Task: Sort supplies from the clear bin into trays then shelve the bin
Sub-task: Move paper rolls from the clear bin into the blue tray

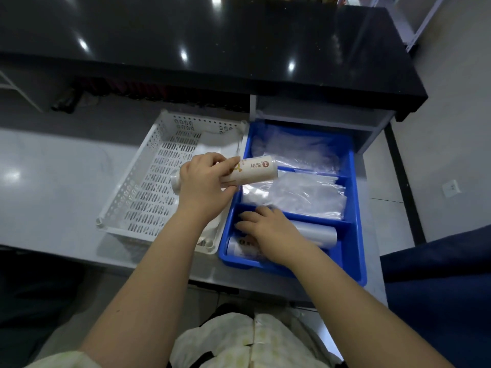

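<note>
My left hand [203, 183] grips a cream roll with a printed label [259, 171], held level above the seam between the white perforated basket [148, 166] and the blue divided tray [356, 235]. My right hand [268, 231] lies palm down in the tray's nearest compartment, fingers resting on a labelled roll [239, 247] there; a clear plastic roll [316, 233] lies just behind it. The middle and far compartments hold clear plastic bags [305, 193]. Whether the right hand grips anything is hidden under the palm.
A black glossy counter [212, 43] overhangs the grey desk [53, 176] at the back. The basket looks nearly empty, with something pale at its near corner. A blue chair [438, 288] stands at my right, and white shelving shows at the far right.
</note>
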### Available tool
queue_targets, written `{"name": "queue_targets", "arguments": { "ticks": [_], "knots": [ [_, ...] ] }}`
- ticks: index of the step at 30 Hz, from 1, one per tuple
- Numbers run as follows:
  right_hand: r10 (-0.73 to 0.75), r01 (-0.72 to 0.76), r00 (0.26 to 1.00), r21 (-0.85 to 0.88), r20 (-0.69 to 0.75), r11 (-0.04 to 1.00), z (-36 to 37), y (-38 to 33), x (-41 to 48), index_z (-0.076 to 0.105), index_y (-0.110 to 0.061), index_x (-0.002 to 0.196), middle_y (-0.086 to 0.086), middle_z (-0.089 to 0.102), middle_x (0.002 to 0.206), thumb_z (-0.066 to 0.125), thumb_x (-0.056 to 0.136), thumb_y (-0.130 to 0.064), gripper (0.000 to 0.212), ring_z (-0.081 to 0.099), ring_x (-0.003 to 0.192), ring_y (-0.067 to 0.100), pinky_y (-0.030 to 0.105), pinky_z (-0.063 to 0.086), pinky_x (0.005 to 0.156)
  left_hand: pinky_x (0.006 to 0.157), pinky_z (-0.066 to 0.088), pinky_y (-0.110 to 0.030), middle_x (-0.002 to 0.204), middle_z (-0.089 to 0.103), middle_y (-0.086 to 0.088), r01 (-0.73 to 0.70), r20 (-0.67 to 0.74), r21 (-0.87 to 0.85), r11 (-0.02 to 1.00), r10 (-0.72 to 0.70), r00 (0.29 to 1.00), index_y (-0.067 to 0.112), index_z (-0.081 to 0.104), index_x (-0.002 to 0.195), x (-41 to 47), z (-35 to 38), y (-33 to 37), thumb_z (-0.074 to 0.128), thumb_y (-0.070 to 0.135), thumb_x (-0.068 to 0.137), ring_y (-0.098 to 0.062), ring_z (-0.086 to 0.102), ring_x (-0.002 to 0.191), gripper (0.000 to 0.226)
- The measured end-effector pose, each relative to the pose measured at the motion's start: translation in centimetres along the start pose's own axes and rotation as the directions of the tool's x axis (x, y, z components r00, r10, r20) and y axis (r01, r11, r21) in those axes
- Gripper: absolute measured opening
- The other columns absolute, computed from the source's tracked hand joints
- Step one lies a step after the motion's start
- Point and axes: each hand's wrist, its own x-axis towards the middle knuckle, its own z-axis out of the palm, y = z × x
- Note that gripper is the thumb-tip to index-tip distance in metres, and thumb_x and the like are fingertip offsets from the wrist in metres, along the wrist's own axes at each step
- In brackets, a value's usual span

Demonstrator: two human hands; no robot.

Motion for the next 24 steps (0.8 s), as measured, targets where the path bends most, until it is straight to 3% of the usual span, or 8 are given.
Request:
{"name": "queue_targets", "arguments": {
  "ticks": [4,9,16,20,24],
  "knots": [
    [-0.029,0.033,0.999,-0.138,0.032,0.990,-0.1,0.3,0.5,0.054,-0.025,0.124,0.002,0.051,0.132,0.063,0.084,-0.024,0.041,0.046,0.114,0.027,0.043,0.037,0.099,0.087,0.034,-0.043,0.106,0.062,-0.001,-0.010,0.002,-0.011,1.000,0.010,1.000,0.028,0.066,0.119,0.0,0.0,-0.3,0.081,0.024,0.066,-0.026,0.053,0.100,0.055],
    [-0.022,0.014,0.999,-0.168,-0.043,0.986,-1.1,0.8,0.0,0.063,-0.015,0.102,0.006,0.062,0.105,0.069,0.078,-0.023,0.026,0.053,0.090,0.026,0.037,0.044,0.074,0.085,0.033,-0.042,0.105,0.062,-0.001,-0.033,-0.013,-0.032,0.999,0.032,0.999,0.028,0.067,0.117,0.2,0.1,0.0,0.080,0.023,0.067,-0.025,0.053,0.099,0.053],
    [0.105,-0.112,0.984,-0.037,-0.146,0.993,-3.0,1.0,-1.8,0.049,-0.018,0.110,0.007,0.048,0.126,0.069,0.076,-0.019,0.040,0.051,0.098,0.026,0.035,0.045,0.080,0.089,0.034,-0.043,0.109,0.062,-0.002,-0.058,-0.034,-0.039,0.998,0.056,0.998,0.028,0.064,0.121,1.6,-0.2,1.0,0.080,0.025,0.068,-0.026,0.052,0.102,0.056],
    [0.285,-0.251,0.918,0.151,-0.277,0.956,-3.5,1.2,-4.0,0.041,-0.032,0.113,0.001,0.038,0.128,0.073,0.073,-0.022,0.052,0.046,0.103,0.022,0.034,0.046,0.083,0.089,0.034,-0.044,0.110,0.061,-0.002,-0.063,-0.051,-0.031,0.998,0.061,0.997,0.028,0.062,0.123,2.2,-0.4,1.5,0.080,0.026,0.069,-0.026,0.051,0.102,0.057],
    [0.436,-0.400,0.874,0.193,-0.214,0.896,-2.3,1.8,-5.5,0.023,-0.042,0.133,0.000,0.042,0.127,0.073,0.075,-0.027,0.079,0.043,0.109,0.019,0.037,0.044,0.090,0.090,0.032,-0.043,0.113,0.060,-0.001,-0.065,-0.043,-0.026,0.998,0.064,0.997,0.030,0.060,0.125,2.2,-0.3,1.8,0.080,0.027,0.070,-0.025,0.048,0.104,0.059]
  ]
}}
